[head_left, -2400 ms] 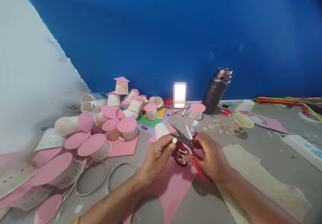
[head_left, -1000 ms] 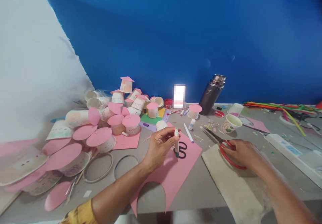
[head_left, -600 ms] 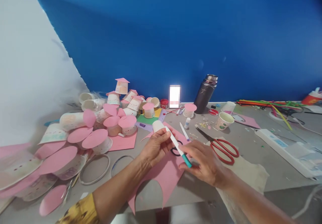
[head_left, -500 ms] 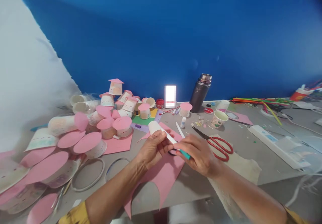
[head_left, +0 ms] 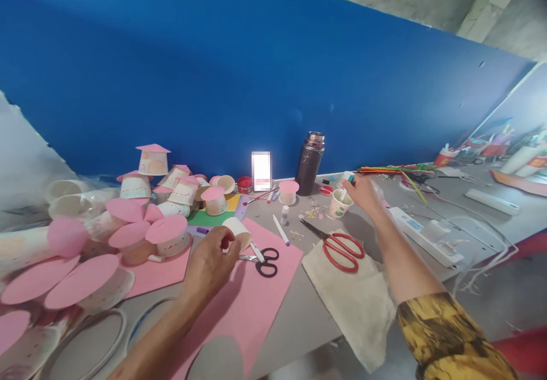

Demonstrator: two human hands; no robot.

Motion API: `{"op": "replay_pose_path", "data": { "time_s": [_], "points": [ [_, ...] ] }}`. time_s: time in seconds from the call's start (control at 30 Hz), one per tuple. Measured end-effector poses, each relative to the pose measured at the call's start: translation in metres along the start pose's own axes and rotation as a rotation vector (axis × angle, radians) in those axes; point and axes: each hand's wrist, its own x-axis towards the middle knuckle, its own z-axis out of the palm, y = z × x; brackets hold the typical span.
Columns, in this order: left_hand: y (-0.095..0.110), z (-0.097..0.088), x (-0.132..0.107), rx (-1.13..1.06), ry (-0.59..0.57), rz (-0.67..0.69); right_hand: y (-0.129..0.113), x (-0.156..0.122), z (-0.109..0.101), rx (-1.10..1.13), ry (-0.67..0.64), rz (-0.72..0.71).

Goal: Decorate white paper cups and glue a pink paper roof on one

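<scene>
My left hand [head_left: 210,264] is closed round a small white paper cup [head_left: 236,231] and also pinches a white marker [head_left: 257,251], whose tip points down to the right. It hovers over a pink paper sheet [head_left: 252,303], next to small black scissors [head_left: 267,262]. My right hand [head_left: 364,193] is stretched far out to the back of the table. Its fingers pinch a small teal marker cap [head_left: 351,179] just above a patterned paper cup [head_left: 339,203]. Red scissors [head_left: 342,249] lie on a beige cloth [head_left: 356,294] between my arms.
A heap of paper cups with pink paper roofs [head_left: 141,215] fills the left. A dark flask [head_left: 309,163] stands against the blue wall. A white power strip [head_left: 423,229] with cables and coloured pipe cleaners [head_left: 391,170] lie at the right. Wire rings [head_left: 92,346] lie near the front left.
My right hand laid the red scissors on the cloth, pulled the teal cap off the marker and reached out to the patterned cup. My view turned to the right.
</scene>
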Motion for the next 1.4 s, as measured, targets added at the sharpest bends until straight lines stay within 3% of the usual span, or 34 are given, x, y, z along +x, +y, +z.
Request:
{"op": "replay_pose_path", "data": {
  "time_s": [0.13,0.27,0.67,0.87,1.4],
  "points": [
    [-0.004,-0.003,0.003,-0.031,0.047,-0.017,0.003,-0.005,0.022,0.007,-0.037,-0.011],
    [-0.006,-0.005,0.006,-0.057,0.055,-0.009,0.009,-0.007,0.03,0.0,-0.025,0.005],
    [-0.006,-0.003,0.003,-0.01,0.037,-0.026,0.012,-0.014,0.024,-0.026,0.013,0.068],
    [-0.01,0.004,0.0,0.107,0.058,0.006,0.008,-0.015,0.027,-0.01,0.037,0.06],
    [-0.009,0.01,-0.006,0.168,0.033,0.055,0.022,-0.015,0.041,0.058,0.122,0.098]
  ]
}}
